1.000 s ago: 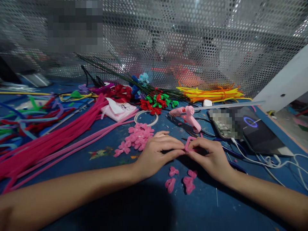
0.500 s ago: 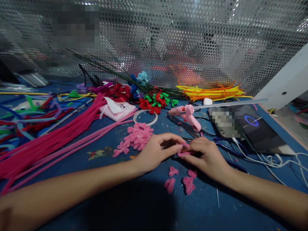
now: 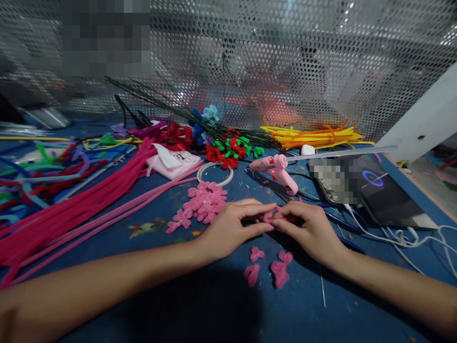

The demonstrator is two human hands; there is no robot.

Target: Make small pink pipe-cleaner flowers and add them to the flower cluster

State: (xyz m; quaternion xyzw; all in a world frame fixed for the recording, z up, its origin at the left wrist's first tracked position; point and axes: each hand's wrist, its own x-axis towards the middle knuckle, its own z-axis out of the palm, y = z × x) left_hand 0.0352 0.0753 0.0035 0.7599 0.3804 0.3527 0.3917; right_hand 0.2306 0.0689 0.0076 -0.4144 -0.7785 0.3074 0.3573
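Note:
Between my fingertips is a short pink pipe cleaner (image 3: 268,216), curved into a small loop. My left hand (image 3: 233,226) pinches it from the left, thumb below and fingers above. From the other side my right hand (image 3: 307,228) grips it between thumb and forefinger. Just below the hands, several small folded pink pipe-cleaner pieces (image 3: 280,274) lie on the blue table. A pile of pink pipe-cleaner flowers (image 3: 207,202) rests beyond my left wrist.
A pink glue gun (image 3: 276,169) stands behind my hands. Long pink pipe cleaners (image 3: 85,205) stretch across the left, and a yellow bundle (image 3: 314,137) lies at the back. Phones, including a dark one (image 3: 389,195), and white cables (image 3: 400,242) occupy the right. A perforated metal panel (image 3: 228,62) closes the back.
The pink pipe cleaner has gone from an angular, open bend to a rounder loop. My fingers have closed in around it, the two hands now nearly touching.

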